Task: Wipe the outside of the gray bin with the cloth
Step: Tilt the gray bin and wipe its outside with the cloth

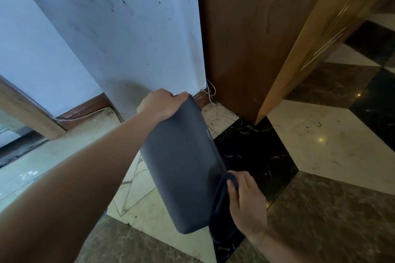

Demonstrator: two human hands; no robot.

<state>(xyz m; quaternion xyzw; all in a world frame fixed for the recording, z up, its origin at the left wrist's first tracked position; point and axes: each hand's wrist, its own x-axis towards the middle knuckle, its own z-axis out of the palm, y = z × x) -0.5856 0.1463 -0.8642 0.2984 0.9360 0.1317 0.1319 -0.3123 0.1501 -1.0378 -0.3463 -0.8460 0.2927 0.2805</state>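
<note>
gray bin [181,166] runs long-ways from the left hand [159,105], fingers clamped on its far end, toward me; right hand [245,200] fingers press the cloth [222,203] on its right side.

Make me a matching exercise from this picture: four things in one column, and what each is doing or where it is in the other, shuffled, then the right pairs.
Things:
1. left hand
2. right hand
3. gray bin
4. wooden door

States or places:
A. tilted, held up over the floor tiles
B. pressing the dark cloth against the bin's side
C. gripping the bin's far end
D. standing open to the right

Pairs: 1-C, 2-B, 3-A, 4-D
</note>
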